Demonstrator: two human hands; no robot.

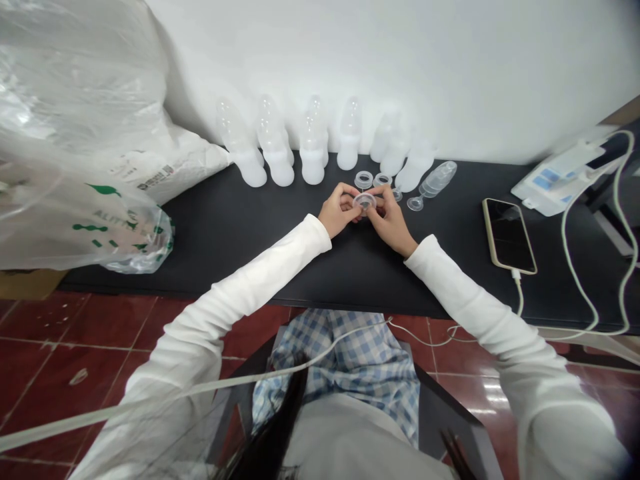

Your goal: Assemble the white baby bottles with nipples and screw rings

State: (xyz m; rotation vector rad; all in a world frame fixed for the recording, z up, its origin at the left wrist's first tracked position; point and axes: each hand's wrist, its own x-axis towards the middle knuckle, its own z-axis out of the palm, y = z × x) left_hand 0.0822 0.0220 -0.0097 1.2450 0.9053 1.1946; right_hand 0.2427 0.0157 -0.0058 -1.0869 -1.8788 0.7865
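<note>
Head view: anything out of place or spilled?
Perhaps: a white cable crosses the person's lap, where it might snag; a pale loop, scrap or stain, marks the red floor at left. No spill shows.

a small, clear, ring-shaped piece is held by its edges between the left hand and the right hand, over the black table. it is round and see-through, with a pale broad rim that faces upward; its underside is hidden from view.
</note>
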